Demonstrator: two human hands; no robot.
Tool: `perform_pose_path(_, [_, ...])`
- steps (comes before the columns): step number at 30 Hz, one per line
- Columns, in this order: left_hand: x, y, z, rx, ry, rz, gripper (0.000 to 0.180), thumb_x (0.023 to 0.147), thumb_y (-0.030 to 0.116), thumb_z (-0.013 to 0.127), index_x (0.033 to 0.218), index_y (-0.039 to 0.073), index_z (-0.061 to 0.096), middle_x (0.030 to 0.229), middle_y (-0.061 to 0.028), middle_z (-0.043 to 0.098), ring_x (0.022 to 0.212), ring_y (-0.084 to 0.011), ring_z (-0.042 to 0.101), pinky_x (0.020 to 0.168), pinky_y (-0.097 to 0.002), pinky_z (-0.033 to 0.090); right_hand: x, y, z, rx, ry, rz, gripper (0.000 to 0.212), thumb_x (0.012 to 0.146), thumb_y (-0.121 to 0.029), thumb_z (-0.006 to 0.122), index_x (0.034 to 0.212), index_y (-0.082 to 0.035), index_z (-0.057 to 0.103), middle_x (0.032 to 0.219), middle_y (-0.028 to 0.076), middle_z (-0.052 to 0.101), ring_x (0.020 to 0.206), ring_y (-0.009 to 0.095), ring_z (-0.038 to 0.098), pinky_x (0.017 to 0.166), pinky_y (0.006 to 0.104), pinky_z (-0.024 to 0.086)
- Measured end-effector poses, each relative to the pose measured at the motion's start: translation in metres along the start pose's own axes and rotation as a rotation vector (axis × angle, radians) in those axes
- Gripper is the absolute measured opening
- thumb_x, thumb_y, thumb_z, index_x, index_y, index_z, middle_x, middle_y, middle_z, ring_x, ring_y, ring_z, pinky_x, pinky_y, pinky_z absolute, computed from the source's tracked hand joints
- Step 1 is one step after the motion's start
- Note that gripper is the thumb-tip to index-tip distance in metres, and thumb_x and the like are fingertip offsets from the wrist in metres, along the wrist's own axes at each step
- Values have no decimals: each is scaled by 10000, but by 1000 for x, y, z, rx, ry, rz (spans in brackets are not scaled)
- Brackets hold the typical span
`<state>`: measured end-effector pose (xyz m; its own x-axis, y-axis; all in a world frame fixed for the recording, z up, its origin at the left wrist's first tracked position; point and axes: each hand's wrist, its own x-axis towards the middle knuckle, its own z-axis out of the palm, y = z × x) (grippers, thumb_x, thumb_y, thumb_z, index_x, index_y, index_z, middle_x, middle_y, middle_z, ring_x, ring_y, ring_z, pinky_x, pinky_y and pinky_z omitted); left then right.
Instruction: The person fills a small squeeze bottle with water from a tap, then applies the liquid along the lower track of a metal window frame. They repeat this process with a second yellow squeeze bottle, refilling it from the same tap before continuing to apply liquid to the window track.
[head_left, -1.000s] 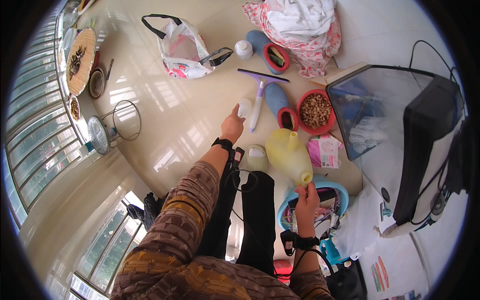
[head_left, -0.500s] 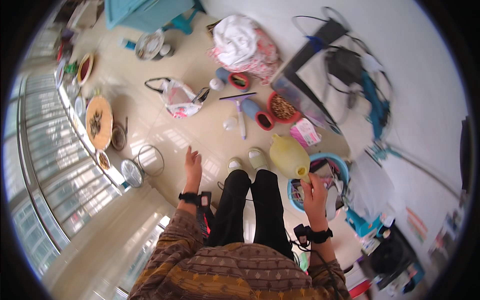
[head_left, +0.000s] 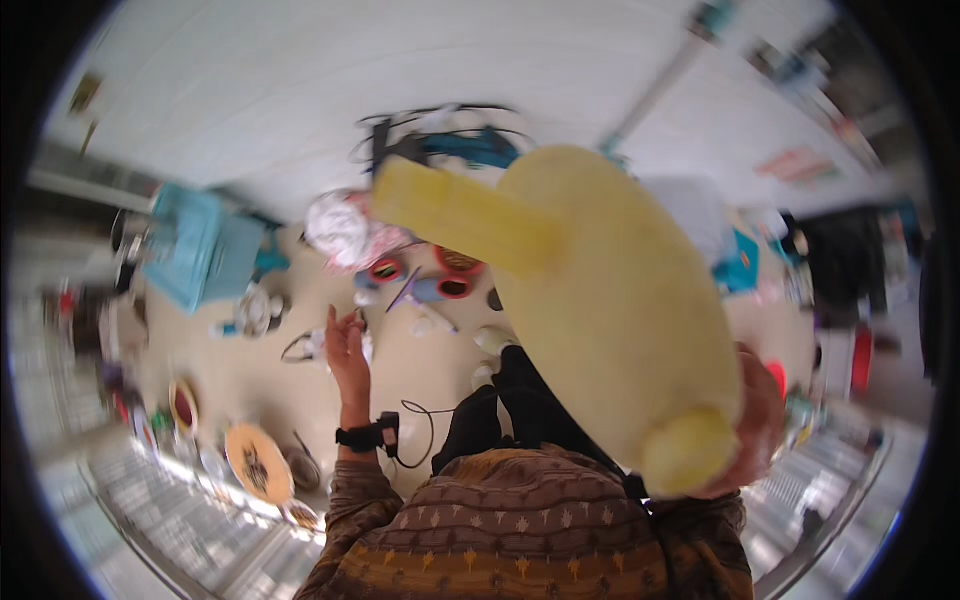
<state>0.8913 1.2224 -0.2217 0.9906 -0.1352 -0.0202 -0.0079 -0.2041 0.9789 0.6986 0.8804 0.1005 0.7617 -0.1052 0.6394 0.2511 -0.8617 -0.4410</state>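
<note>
A pale yellow, egg-shaped vessel (head_left: 620, 300) is raised close to the camera, covering much of the right half of the head view. A thick tube sticks out of its body toward the left, and a short rounded stub sits at its lower end. My right hand (head_left: 757, 420) holds it by the lower right side, with most of the fingers hidden behind it. Over the floor on the left, my left hand (head_left: 347, 350) holds nothing, and its fingers are apart. Behind that hand is a white plastic bag (head_left: 312, 345), partly covered.
A purple-edged squeegee (head_left: 405, 287) lies on the floor beside blue-and-red slippers (head_left: 440, 289). White and pink cloth (head_left: 340, 232) is heaped near the wall. To the left stand a light blue storage box (head_left: 185, 245) and a round tray (head_left: 258, 462) of dried stuff.
My right hand has lifted the yellow vessel from beside my legs to near the camera. The view has swung up toward the wall. My left hand stays empty.
</note>
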Motion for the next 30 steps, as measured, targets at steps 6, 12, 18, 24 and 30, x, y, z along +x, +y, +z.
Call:
perform_pose_path(6, [33,50,66,-52,-304,129,489,1017,80,516,1486,5,399,1288,-161,618,1097,-204,619,965,-334,497,-57,-84,-79,-388,397,26,429,835,-342,736,941,61,633,722,152,675,545,250,642,523,368,570])
perform_pose_path(12, [-5,68,106,-2,-331,168,558,1014,91,520,1535,-24,356,1252,-168,652,1082,-219,639,947,-344,510,-117,-95,-138,-402,534,-21,248,841,-134,695,961,72,625,799,185,689,616,240,651,568,383,605])
perform_pose_path(18, [-36,73,171,-38,-408,208,561,1048,91,484,1577,33,307,1276,-163,621,1018,-202,647,893,-311,519,-192,-82,-209,-468,606,11,250,864,-155,687,984,56,629,790,154,676,644,244,649,580,366,569])
perform_pose_path(24, [-110,156,288,-107,-533,323,569,1045,118,498,1575,30,311,1244,-155,642,992,-214,654,918,-327,505,-309,-47,-309,-567,603,240,294,901,-242,663,1015,29,651,785,98,665,681,240,648,607,336,514])
perform_pose_path(30, [-213,224,374,218,-772,440,581,1014,38,479,1576,64,333,1235,-141,626,1006,-194,652,915,-326,505,-471,32,-351,-314,442,1057,224,870,-121,736,1045,-34,629,833,147,656,712,368,655,607,430,502])
